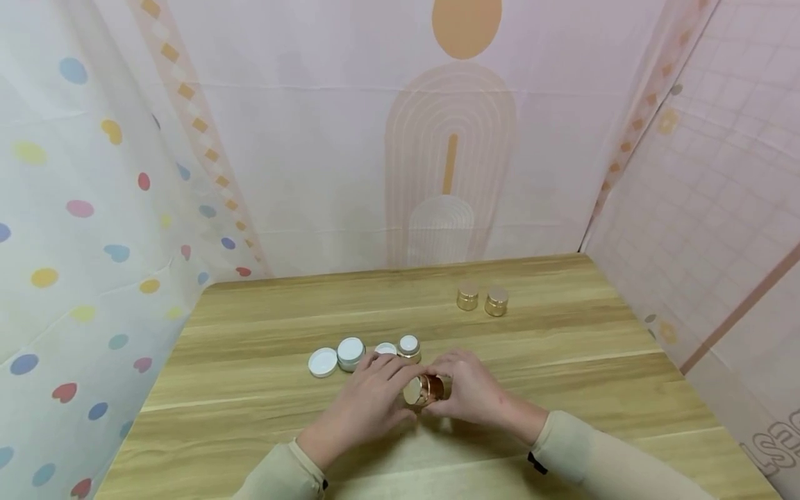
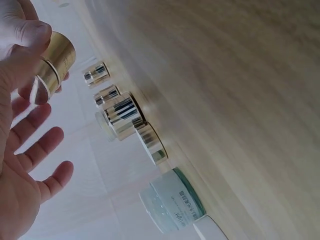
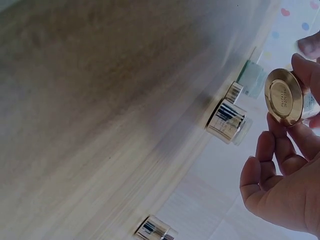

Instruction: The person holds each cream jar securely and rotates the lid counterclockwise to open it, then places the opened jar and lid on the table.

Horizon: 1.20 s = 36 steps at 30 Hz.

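Note:
A gold cosmetic jar (image 1: 432, 389) is tipped on its side between both hands, its round lid facing left. My right hand (image 1: 470, 390) grips the jar body with thumb and fingers; the stamped base (image 3: 283, 98) shows in the right wrist view. My left hand (image 1: 372, 399) holds the lid end between thumb and index finger, the other fingers spread loosely in the left wrist view. Just beyond the hands stands an open gold jar (image 1: 409, 347) with a white top, beside a lid (image 1: 385, 348) partly hidden by the left hand.
Left of these stands a pale green jar (image 1: 351, 353) with a white round lid (image 1: 323, 362) lying beside it. Two small gold jars, one left (image 1: 467, 297) and one right (image 1: 496, 302), stand toward the back of the wooden table (image 1: 281, 305). Patterned curtains surround the table.

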Each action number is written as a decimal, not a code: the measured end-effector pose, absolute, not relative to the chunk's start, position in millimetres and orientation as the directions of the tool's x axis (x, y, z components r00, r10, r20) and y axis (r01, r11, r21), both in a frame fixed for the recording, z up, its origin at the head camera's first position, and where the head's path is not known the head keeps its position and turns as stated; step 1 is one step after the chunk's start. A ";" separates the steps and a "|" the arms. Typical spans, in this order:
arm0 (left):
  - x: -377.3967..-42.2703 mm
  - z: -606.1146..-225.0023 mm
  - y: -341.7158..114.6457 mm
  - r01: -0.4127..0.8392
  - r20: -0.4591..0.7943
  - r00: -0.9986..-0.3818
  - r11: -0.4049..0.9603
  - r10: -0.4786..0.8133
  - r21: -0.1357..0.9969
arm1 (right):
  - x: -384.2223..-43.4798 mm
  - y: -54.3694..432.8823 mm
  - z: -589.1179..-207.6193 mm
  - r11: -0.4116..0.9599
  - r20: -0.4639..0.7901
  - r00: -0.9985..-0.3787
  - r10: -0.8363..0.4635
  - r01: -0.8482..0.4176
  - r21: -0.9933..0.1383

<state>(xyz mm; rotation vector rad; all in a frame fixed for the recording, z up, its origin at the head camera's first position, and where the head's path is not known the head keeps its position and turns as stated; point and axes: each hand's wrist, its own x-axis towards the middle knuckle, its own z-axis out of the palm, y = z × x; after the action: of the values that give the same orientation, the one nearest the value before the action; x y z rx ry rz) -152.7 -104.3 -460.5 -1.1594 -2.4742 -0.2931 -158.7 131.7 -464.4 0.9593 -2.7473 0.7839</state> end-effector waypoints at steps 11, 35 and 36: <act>-151.3 -459.6 -105.4 0.716 0.335 -0.678 0.690 0.654 0.104 | -158.8 129.8 -464.6 0.668 0.257 -0.800 -0.543 -0.596 -0.446; -151.8 -460.0 -101.9 0.707 0.476 -0.304 0.530 0.826 -0.468 | -160.7 127.9 -465.4 0.653 0.295 -0.775 -0.559 -0.630 -0.419; -151.7 -461.2 -100.9 0.684 0.474 -0.275 0.517 0.836 -0.515 | -160.9 127.8 -465.7 0.651 0.299 -0.774 -0.558 -0.631 -0.422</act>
<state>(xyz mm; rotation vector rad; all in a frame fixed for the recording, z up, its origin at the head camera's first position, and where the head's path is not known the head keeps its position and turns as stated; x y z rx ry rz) -151.7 -100.9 -461.2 -1.2364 -2.0371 0.2698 -160.9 127.8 -465.7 0.9873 -2.7233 0.7776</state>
